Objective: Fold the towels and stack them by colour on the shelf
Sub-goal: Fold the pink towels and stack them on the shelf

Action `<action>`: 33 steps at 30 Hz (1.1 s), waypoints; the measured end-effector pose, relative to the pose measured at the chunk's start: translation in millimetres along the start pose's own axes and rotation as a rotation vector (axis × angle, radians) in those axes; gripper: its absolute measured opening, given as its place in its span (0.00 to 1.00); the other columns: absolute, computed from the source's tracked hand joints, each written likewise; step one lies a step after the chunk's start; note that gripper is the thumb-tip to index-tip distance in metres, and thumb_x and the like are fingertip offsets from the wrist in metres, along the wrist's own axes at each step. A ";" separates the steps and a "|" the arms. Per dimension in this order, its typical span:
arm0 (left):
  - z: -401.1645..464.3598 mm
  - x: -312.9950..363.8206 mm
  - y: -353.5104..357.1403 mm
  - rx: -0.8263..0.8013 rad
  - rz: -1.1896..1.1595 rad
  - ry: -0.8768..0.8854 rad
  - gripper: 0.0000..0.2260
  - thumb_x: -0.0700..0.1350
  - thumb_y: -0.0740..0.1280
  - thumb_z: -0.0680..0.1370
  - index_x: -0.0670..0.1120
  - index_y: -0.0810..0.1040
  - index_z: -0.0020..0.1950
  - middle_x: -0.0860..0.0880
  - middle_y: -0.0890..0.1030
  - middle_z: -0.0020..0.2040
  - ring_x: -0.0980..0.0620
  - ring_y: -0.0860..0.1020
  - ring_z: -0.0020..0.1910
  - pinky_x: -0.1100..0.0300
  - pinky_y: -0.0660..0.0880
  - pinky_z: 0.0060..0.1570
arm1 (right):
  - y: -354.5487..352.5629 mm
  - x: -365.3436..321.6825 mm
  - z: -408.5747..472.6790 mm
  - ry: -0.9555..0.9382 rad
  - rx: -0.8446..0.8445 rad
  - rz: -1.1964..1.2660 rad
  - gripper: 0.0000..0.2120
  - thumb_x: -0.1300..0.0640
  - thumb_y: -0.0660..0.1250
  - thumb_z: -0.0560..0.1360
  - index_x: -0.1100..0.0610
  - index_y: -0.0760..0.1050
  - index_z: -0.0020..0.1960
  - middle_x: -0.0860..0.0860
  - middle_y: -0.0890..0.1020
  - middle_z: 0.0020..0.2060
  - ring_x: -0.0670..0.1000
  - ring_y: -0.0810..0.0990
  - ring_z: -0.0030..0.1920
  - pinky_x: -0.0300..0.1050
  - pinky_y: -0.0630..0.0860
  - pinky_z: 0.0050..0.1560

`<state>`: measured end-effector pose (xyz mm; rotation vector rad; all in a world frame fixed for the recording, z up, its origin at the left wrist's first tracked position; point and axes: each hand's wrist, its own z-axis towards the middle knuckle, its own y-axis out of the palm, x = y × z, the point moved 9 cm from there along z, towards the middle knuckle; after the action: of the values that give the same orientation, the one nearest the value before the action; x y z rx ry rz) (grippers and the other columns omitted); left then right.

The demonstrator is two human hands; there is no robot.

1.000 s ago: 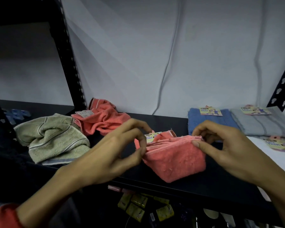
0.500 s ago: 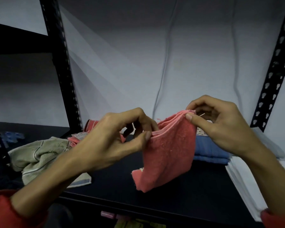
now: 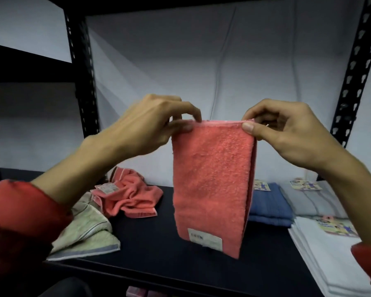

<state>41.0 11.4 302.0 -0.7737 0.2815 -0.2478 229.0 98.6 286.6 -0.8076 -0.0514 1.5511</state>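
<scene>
black shelf (image 3: 180, 260) | crumpled coral towel (image 3: 129, 198), green towel (image 3: 88, 232) | folded blue (image 3: 268, 206), grey (image 3: 308, 202), white towels (image 3: 321, 260)

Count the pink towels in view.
2. One pink towel hangs pinched at its top corners by the left hand and right hand; a crumpled pink towel lies on the shelf. More may be hidden.

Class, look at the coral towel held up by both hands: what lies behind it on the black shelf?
Behind the hanging coral towel, part of a folded blue towel shows at its right edge on the black shelf. Whatever sits directly behind the cloth is covered.
</scene>
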 end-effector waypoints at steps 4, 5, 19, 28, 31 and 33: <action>18.2 0.1 -7.2 -0.146 0.029 -0.078 0.28 0.62 0.67 0.78 0.64 0.65 0.77 0.60 0.78 0.44 0.54 0.77 0.45 0.50 0.76 0.50 | -2.3 -12.1 11.6 -0.019 0.053 0.005 0.03 0.64 0.71 0.77 0.62 0.80 0.51 0.58 0.84 0.43 0.50 0.82 0.42 0.62 0.79 0.51; 22.4 3.9 -9.1 -0.142 0.014 -0.081 0.31 0.68 0.65 0.75 0.62 0.66 0.77 0.58 0.79 0.47 0.54 0.76 0.48 0.51 0.75 0.51 | -2.1 -14.3 14.8 -0.019 0.066 0.020 0.03 0.64 0.71 0.77 0.62 0.80 0.51 0.58 0.84 0.44 0.50 0.82 0.43 0.61 0.79 0.51; 40.5 44.7 10.5 0.025 -0.224 -0.051 0.09 0.55 0.61 0.84 0.52 0.74 0.59 0.54 0.80 0.37 0.53 0.77 0.40 0.47 0.76 0.44 | 56.4 53.4 -44.9 0.411 -0.079 0.433 0.26 0.42 0.59 0.80 0.64 0.80 0.58 0.61 0.85 0.53 0.61 0.83 0.57 0.60 0.77 0.63; 16.5 14.6 11.7 -0.020 -0.270 -0.110 0.10 0.54 0.63 0.84 0.55 0.77 0.63 0.56 0.83 0.45 0.56 0.78 0.46 0.61 0.71 0.46 | 157.8 109.7 -160.8 0.712 -0.263 0.763 0.22 0.55 0.72 0.74 0.66 0.77 0.64 0.61 0.82 0.60 0.63 0.80 0.63 0.51 0.78 0.63; -0.9 -13.9 21.1 -0.108 -0.217 -0.214 0.10 0.52 0.62 0.84 0.52 0.74 0.64 0.49 0.84 0.51 0.49 0.80 0.50 0.54 0.74 0.52 | 138.3 115.6 -168.4 0.770 -0.170 0.748 0.13 0.59 0.71 0.77 0.66 0.80 0.59 0.63 0.84 0.54 0.62 0.84 0.54 0.48 0.82 0.52; -23.6 -42.5 40.7 -0.173 -0.211 -0.327 0.09 0.50 0.63 0.84 0.50 0.74 0.63 0.46 0.83 0.52 0.46 0.80 0.50 0.52 0.75 0.53 | 113.3 118.9 -165.8 0.753 -0.107 0.682 0.11 0.61 0.69 0.75 0.66 0.80 0.55 0.63 0.85 0.50 0.59 0.85 0.46 0.45 0.83 0.44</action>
<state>-1.9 37.8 263.6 -1.0019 -0.0902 -0.2927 225.4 114.0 53.7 -1.5566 0.7651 1.7647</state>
